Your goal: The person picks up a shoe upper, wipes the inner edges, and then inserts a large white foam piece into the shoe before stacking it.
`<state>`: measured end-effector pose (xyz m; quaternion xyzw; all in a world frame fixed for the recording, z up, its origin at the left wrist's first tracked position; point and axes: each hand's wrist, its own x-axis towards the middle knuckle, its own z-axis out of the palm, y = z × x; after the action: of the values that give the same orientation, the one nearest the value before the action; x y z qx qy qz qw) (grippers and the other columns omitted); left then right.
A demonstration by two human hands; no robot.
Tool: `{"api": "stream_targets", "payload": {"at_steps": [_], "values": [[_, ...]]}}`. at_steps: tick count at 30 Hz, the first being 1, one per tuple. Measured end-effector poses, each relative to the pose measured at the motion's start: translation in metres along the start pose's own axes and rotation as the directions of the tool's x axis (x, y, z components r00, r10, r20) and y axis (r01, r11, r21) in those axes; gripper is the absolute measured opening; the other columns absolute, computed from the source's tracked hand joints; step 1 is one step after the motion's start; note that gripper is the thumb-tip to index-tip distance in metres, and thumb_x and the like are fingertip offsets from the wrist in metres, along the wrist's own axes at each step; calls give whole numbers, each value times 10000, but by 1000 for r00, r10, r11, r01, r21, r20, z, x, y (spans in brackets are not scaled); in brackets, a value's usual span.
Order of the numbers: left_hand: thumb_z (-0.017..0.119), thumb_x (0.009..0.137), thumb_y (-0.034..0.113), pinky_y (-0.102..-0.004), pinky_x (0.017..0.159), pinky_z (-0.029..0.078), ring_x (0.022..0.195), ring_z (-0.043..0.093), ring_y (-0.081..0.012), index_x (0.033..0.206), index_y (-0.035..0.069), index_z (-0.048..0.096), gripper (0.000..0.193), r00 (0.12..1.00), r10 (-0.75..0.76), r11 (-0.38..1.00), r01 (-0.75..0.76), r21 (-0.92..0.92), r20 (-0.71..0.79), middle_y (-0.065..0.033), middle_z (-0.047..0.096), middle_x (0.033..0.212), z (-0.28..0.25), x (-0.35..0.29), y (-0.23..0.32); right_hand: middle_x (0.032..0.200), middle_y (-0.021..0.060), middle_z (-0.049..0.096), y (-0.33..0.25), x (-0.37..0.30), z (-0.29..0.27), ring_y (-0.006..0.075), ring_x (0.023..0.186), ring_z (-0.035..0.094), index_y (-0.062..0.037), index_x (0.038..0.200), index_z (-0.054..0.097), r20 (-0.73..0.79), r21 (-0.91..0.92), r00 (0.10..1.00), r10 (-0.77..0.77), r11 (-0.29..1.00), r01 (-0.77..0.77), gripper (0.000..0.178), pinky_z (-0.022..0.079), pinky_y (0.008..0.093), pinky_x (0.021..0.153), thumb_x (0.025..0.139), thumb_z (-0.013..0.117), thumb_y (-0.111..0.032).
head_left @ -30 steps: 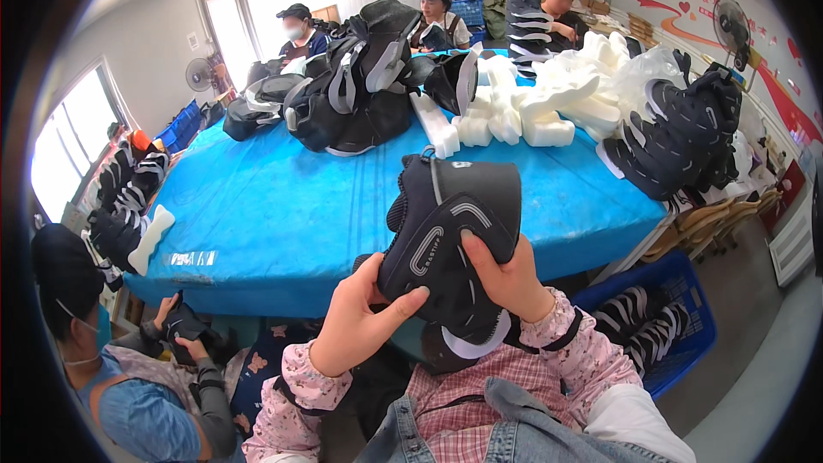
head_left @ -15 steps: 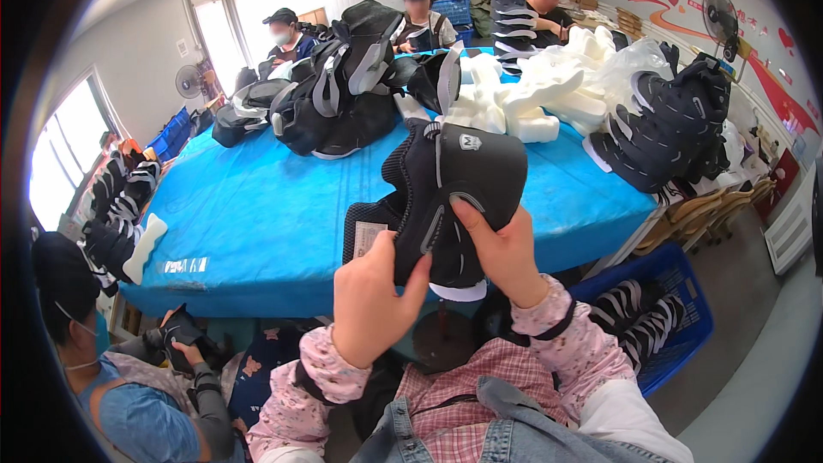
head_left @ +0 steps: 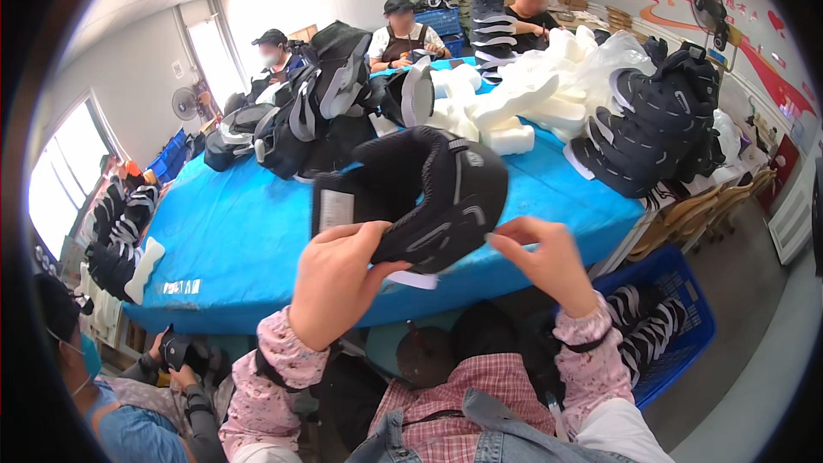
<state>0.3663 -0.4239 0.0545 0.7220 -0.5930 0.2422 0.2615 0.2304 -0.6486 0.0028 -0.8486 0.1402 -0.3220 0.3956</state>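
Note:
A black shoe upper (head_left: pixel 467 197) with grey trim and a white bottom edge is held up in front of me, tilted, its opening showing toward the left. A white label is on its left flap. My left hand (head_left: pixel 339 274) is closed on its lower left edge, thumb and fingers gripping the material. At its lower right side is my right hand (head_left: pixel 544 257), thumb and forefinger pinched together at the edge of the upper. Whether those fingertips hold anything is too small to make out.
A blue-covered table (head_left: pixel 231 231) carries heaped black uppers (head_left: pixel 330 129), white foam forms (head_left: pixel 514 107) and a black stack (head_left: pixel 651 133) at right. A blue crate (head_left: pixel 673 351) of uppers stands low at right. A co-worker (head_left: pixel 129 411) sits close at left; others sit across the table.
The shoe upper has turned and tipped so its opening shows, and sits slightly further left. My right hand has come off its front and moved right into a pinch; my left hand keeps its grip.

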Motion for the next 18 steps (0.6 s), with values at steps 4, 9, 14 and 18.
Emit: {"api": "stream_targets", "payload": {"at_steps": [4, 9, 14, 18], "values": [[727, 700, 184, -358, 874, 472, 782, 638, -270, 997, 28, 586, 365, 977, 105, 972, -141, 190, 188, -90, 648, 774, -7, 5, -2, 1245, 204, 515, 6, -3, -33, 300, 1118, 527, 13, 1274, 455, -165, -245, 924, -346, 922, 301, 840, 419, 376, 941, 628, 838, -363], [698, 669, 217, -368, 995, 400, 847, 618, -160, 1029, 105, 601, 390, 907, 289, 899, -367, 240, 305, -7, 632, 809, -15, 16, 28, 1435, 206, 311, -3, 12, -13, 346, 1319, 342, -17, 1463, 94, 204, 96, 858, -472, 881, 462, 1262, 252, 417, 1097, 540, 902, -312], [693, 677, 206, -456, 1077, 283, 1016, 580, -177, 1095, 131, 608, 433, 970, 223, 937, -240, 252, 94, 7, 653, 980, -29, 15, 27, 1401, 171, 357, 6, 3, 40, 269, 1296, 377, -50, 1472, 39, 147, 611, 894, -423, 750, 255, 1242, 297, 390, 1082, 573, 892, -130], [685, 802, 290, -540, 1096, 210, 1175, 497, -286, 1198, 99, 537, 464, 951, 209, 929, -121, 349, -227, -98, 557, 1225, -30, 2, 19, 1260, 128, 499, -19, 13, 47, 181, 1005, 595, -22, 1411, 215, 11, 791, 988, -156, 606, 87, 978, 536, 285, 770, 648, 827, -26]]}}
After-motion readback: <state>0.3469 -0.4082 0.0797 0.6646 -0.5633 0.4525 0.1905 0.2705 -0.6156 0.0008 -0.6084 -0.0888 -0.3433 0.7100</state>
